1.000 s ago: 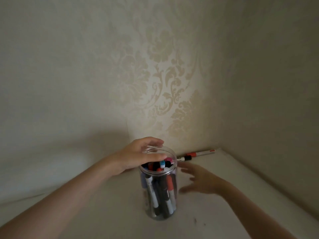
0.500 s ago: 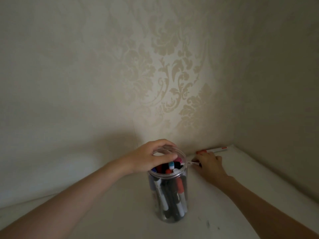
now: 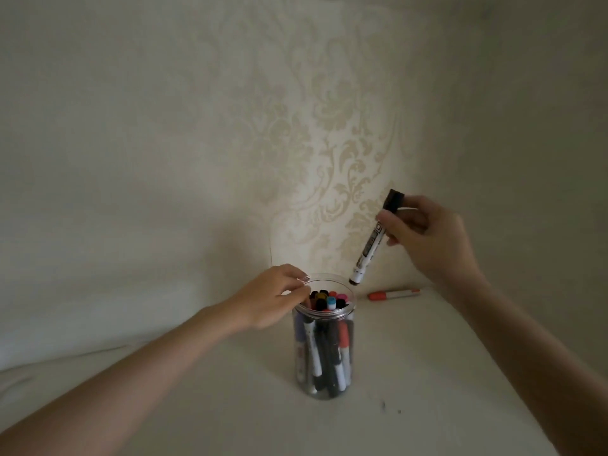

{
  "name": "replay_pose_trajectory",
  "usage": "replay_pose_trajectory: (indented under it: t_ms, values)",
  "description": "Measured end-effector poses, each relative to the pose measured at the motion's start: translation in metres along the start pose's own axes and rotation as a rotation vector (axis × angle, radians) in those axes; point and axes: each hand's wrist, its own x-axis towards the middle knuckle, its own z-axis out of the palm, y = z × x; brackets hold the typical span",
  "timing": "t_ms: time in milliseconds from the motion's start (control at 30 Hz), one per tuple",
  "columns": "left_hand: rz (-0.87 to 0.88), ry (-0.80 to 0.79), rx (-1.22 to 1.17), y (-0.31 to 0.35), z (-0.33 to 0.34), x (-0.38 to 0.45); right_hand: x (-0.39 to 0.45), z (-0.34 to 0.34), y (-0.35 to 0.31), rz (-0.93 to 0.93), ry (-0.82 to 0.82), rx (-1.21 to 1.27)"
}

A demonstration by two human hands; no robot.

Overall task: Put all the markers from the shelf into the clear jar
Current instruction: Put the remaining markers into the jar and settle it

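Observation:
A clear jar [image 3: 324, 360] stands upright on the pale shelf [image 3: 411, 373], holding several markers with black, blue, pink and red caps. My left hand [image 3: 273, 299] grips the jar's rim on its left side. My right hand [image 3: 427, 238] holds a black-capped white marker [image 3: 375, 238] in the air, tilted, with its lower end just above the jar's right rim. A red-capped marker [image 3: 393, 294] lies flat on the shelf at the back, close to the wall, right of the jar.
Patterned cream wallpaper [image 3: 345, 126] covers the back wall, and a side wall [image 3: 543, 192] closes the corner on the right. Small dark specks [image 3: 383, 404] dot the shelf in front of the jar.
My right hand reached to the back of the shelf, took hold of the black-capped marker and lifted it up over the jar. My left hand stayed on the rim.

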Motion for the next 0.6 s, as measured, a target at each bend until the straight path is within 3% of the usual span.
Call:
replay_pose_trajectory:
  t_ms: [200, 333, 600]
  values:
    - [-0.036, 0.107, -0.112, -0.002, -0.009, -0.013, -0.021, 0.052, 0.02, 0.058, -0.213, -0.091]
    - [-0.007, 0.05, -0.068, -0.001, -0.012, -0.016, -0.026, 0.064, 0.031, 0.068, -0.297, -0.242]
    - [-0.021, -0.017, -0.033, -0.004, -0.009, -0.019, -0.038, 0.07, 0.031, -0.131, -0.586, -0.612]
